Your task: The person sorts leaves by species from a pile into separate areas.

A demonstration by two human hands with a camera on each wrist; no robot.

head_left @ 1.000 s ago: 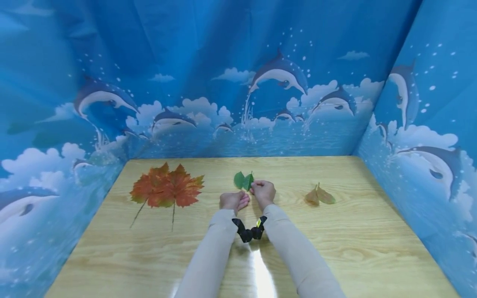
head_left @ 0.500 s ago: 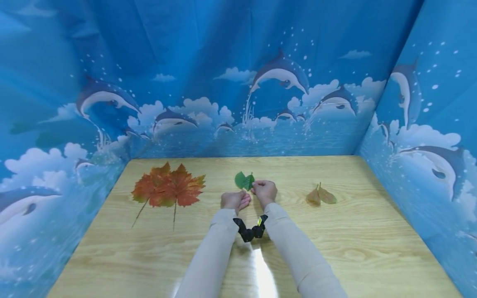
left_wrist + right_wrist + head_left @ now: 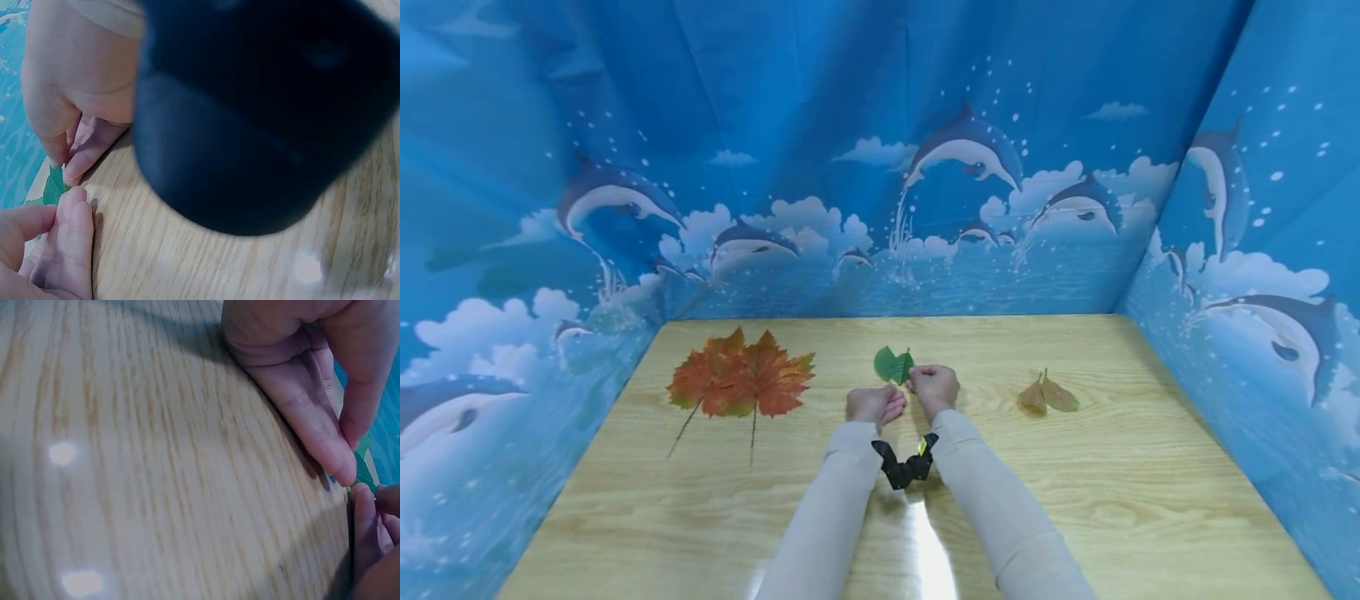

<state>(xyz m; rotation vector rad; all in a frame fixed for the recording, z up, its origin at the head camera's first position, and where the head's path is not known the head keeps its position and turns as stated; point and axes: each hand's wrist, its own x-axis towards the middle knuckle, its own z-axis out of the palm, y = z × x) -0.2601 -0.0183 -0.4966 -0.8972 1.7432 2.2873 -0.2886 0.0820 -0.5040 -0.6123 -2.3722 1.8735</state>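
Observation:
Two green leaves [image 3: 885, 363] lie side by side near the back of the table, overlapping in the head view like a heart. My right hand [image 3: 936, 388] pinches the right-hand green leaf [image 3: 902, 367] at its right edge between thumb and fingers. Just below, my left hand [image 3: 871, 405] has its thumb and fingertips together at the leaves' lower end. Seen from the left wrist, both hands' fingertips nearly meet around a green leaf [image 3: 55, 186], largely hidden by them. From the right wrist, only a sliver of green leaf [image 3: 364, 480] shows between the fingers.
Red-orange maple leaves [image 3: 758, 377] with long stems lie at the left of the wooden table [image 3: 1120, 500]. Two brownish leaves [image 3: 1047, 395] lie at the right. A blue dolphin-print curtain [image 3: 820, 167] encloses the table's back and sides. Black wrist cameras [image 3: 904, 467] sit between the forearms.
The head view has shifted very slightly. Both hands and the green leaves keep nearly the same places on the table.

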